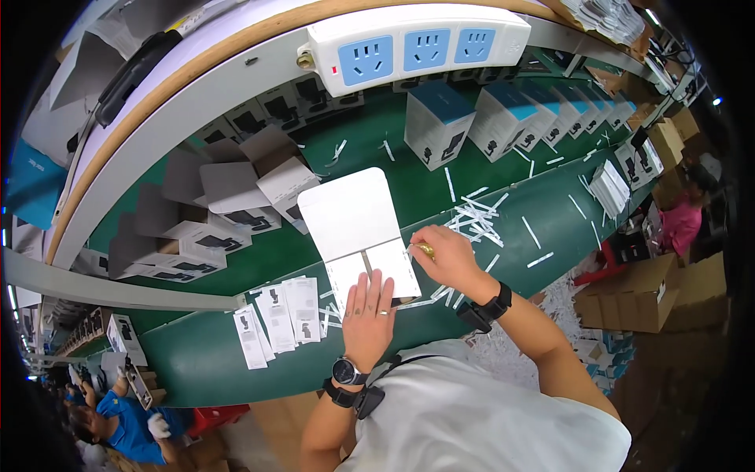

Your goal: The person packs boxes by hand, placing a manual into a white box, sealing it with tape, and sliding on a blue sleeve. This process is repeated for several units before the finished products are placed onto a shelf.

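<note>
A white box (351, 211) stands in front of me on the green bench with its long flap raised away from me. A narrow grey strip runs along its middle. My left hand (368, 321) lies on the near part of the box, fingers stretched and pressed against it. At the box's right edge my right hand (447, 258) is closed in a pinch on a small yellow object (425, 249), mostly hidden by the fingers. Its kind cannot be told. Left of the box lie printed leaflets (275, 318); to the right is a heap of white paper strips (478, 219).
Open boxes (240, 193) stand at the left, and closed blue-topped boxes (440, 126) line the far right. A power strip (421, 49) hangs on the frame above. A stack of folded papers (609, 190) lies at right. Co-workers (130, 429) work at both sides.
</note>
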Available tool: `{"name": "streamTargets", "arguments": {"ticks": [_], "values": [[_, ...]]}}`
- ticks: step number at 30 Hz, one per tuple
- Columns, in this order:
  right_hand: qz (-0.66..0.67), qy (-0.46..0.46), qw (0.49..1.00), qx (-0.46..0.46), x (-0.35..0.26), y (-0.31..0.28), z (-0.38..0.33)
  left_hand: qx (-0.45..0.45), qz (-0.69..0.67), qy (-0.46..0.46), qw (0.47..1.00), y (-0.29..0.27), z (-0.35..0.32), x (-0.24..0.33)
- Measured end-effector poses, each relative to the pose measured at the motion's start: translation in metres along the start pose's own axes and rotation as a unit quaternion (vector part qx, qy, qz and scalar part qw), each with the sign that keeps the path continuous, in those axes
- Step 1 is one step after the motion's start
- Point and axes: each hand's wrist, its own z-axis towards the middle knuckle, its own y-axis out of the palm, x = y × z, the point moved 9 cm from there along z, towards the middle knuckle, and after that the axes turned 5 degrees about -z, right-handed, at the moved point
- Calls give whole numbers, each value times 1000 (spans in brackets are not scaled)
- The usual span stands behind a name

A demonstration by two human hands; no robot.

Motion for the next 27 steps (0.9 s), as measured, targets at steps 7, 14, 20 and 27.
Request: {"name": "streamTargets", "arguments": {"ticks": [7,14,20,27], "values": [[-20,-8,1000,15,-3,-7,-2,8,-3,16,1000,0,0,4],[9,11,1000,-7,-8,1,-3,11,-29,9,999,0,2,7],[103,-34,994,-22,-72,32,22,43,2,18,999,-1,0,8],[6,-87,990,-115,-117,96,41,28,-47,3,998,-1,-9,-14]]}}
